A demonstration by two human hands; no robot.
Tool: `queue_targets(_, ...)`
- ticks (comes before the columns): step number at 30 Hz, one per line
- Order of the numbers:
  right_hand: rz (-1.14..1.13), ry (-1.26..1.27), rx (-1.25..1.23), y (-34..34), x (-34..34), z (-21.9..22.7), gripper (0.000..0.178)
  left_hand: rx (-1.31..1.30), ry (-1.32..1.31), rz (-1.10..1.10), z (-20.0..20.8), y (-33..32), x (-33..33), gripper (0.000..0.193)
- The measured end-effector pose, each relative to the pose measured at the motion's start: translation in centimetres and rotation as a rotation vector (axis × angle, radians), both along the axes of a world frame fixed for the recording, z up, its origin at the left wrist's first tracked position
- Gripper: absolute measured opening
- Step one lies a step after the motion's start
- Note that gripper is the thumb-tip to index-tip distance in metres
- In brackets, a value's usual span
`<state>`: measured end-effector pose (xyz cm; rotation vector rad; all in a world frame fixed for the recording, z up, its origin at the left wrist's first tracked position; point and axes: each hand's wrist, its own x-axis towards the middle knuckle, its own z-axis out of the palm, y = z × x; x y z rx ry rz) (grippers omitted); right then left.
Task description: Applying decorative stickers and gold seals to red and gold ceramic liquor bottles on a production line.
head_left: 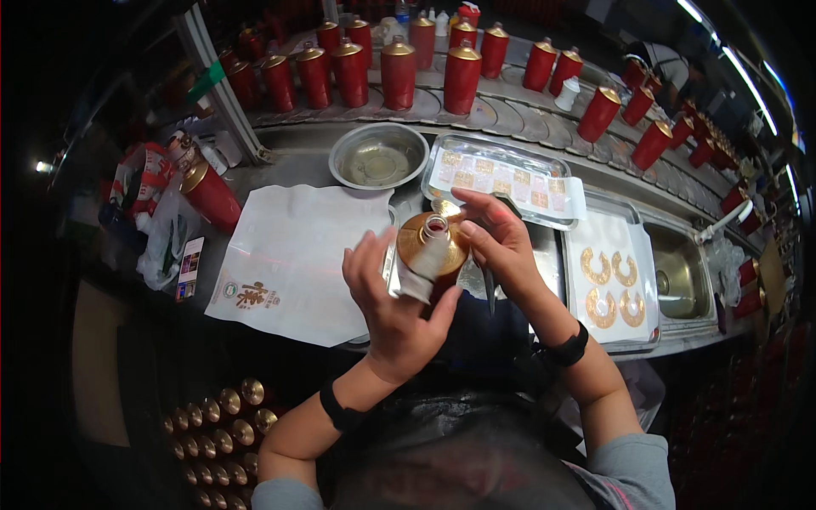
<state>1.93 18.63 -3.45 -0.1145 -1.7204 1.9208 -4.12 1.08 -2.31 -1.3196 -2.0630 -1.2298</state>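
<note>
In front of my body stands a red bottle with a gold shoulder (411, 248) and an uncapped clear neck. My left hand (395, 327) is at its near left side, fingers curled around a pale, cloth-like piece (427, 262) that is smeared by motion against the bottle. On the other side, my right hand (503, 242) has its thumb and forefinger by the bottle's shoulder. A dark, thin tool (490, 291) shows below and behind that hand, its kind unclear. Beyond the neck is a small gold patch (444, 206). The bottle's lower part is hidden.
White printed sheet (289, 263) at left; metal bowl (353, 174) behind it. One tray (442, 191) bears small gold and pale labels; another (642, 342) bears gold arc-shaped decals. A sink (693, 310) is farther right. Red bottles (398, 76) line the conveyor (527, 110). A person (671, 68) is far right.
</note>
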Motion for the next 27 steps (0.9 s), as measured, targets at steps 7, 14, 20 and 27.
queue_targets(7, -0.009, -0.052, -0.011, 0.2, 0.3, 0.6, 0.055, -0.053, -0.481, -0.328, -0.1, 2.0, -4.2, 0.078)
queue_targets(14, -0.169, -0.134, -0.15, -4.9, 4.7, 0.8, 0.057, -0.228, -1.102, -1.068, 1.2, -0.3, -10.9, 0.096)
queue_targets(20, -0.241, -0.193, 0.024, -4.0, 3.1, 1.2, 0.031, -0.087, -1.225, -0.79, 1.2, -0.5, -7.3, 0.063)
queue_targets(27, -0.149, -0.155, 0.032, -3.9, 3.3, 0.8, 0.018, -0.019, -1.162, -0.694, 0.9, -0.4, -6.3, 0.058)
